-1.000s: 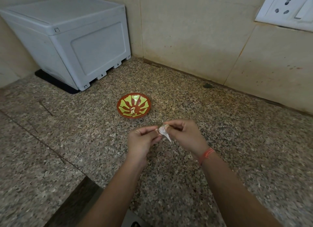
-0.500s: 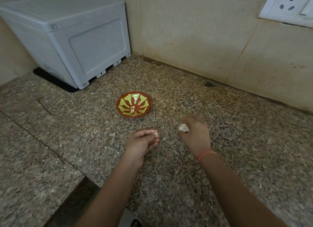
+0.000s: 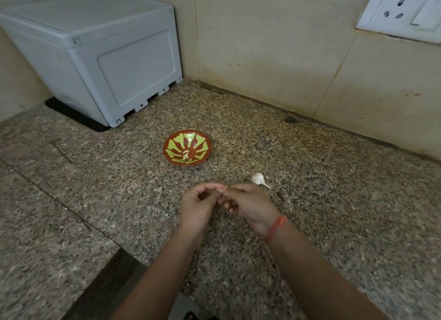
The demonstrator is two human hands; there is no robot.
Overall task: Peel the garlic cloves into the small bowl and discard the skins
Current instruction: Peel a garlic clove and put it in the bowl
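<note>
A small red bowl (image 3: 200, 138) with a yellow-green leaf pattern sits on the granite counter, and a peeled garlic clove (image 3: 185, 154) lies in its middle. A white garlic piece with a papery stem (image 3: 258, 178) rests on the counter to the bowl's right, just beyond my hands. My left hand (image 3: 199, 206) and my right hand (image 3: 248, 206) meet in front of the bowl. Between their fingertips they pinch a small garlic clove (image 3: 223, 192), mostly hidden by the fingers.
A grey plastic box (image 3: 95, 54) on a black mat stands at the back left. Tiled walls close the back, with a white socket plate (image 3: 403, 9) at the upper right. The counter's edge drops off at the bottom left.
My right hand set the white garlic piece down on the counter to the right, then came back to my left hand. Both hands now pinch the small clove together.
</note>
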